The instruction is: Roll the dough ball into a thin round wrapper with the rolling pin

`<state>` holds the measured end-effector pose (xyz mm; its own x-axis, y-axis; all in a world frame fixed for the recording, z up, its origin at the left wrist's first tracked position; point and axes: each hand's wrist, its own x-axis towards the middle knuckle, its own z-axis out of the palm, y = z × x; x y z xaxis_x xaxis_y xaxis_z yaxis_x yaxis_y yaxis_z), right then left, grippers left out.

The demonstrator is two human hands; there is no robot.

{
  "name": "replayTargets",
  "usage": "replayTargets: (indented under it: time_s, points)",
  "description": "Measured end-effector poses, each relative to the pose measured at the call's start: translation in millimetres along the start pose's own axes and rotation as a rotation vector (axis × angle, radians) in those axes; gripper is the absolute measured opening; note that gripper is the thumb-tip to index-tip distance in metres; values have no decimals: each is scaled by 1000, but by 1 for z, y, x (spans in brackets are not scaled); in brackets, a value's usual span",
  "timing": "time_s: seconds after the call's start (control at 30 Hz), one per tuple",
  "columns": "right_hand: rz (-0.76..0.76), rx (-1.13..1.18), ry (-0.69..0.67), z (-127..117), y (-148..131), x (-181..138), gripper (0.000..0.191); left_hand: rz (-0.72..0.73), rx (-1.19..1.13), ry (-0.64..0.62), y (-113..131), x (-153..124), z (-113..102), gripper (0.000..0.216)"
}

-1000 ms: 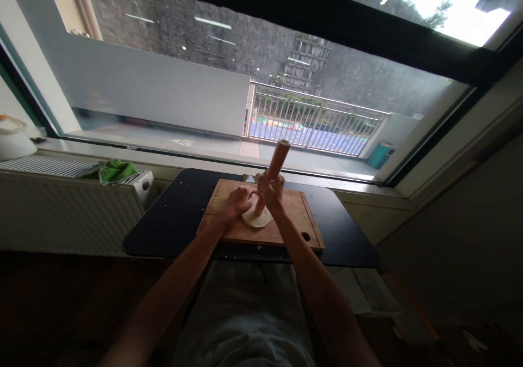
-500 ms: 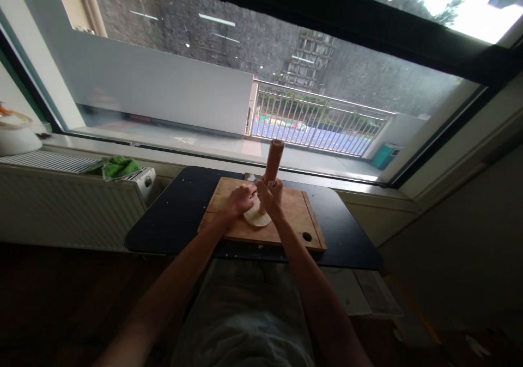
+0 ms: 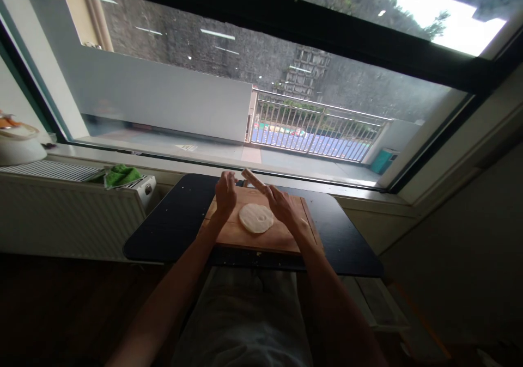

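A flat round disc of pale dough [image 3: 256, 218] lies in the middle of a wooden cutting board [image 3: 261, 238]. A wooden rolling pin [image 3: 254, 180] lies slanted at the board's far edge, just beyond the dough. My left hand [image 3: 225, 193] is stretched out flat at the board's far left, its fingertips close to the pin's left end. My right hand [image 3: 283, 205] is also flat with fingers extended, and its fingertips touch the pin's right part. Neither hand covers the dough.
The board sits on a small black table [image 3: 171, 225] dusted with flour specks, set against a window sill. A white radiator [image 3: 61, 203] with a green cloth [image 3: 120, 174] on it stands to the left, and a white bowl [image 3: 18, 146] is at far left.
The rolling pin stood upright, gripped in my right hand and pressed into the dough; now it lies down beyond the dough. Both hands have opened flat and the dough is uncovered.
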<state>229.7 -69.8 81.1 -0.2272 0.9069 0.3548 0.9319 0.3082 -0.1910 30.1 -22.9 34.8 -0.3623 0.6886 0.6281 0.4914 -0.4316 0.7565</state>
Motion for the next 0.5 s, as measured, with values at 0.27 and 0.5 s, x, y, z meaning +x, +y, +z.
replayTargets:
  time_s: [0.27, 0.5]
  points:
    - [-106, -226, -157, 26, 0, -16, 37, 161, 430, -501, 6, -12, 1, 39]
    - [-18, -203, -142, 24, 11, -30, 42, 148, 590, -674, 14, -5, -15, 39]
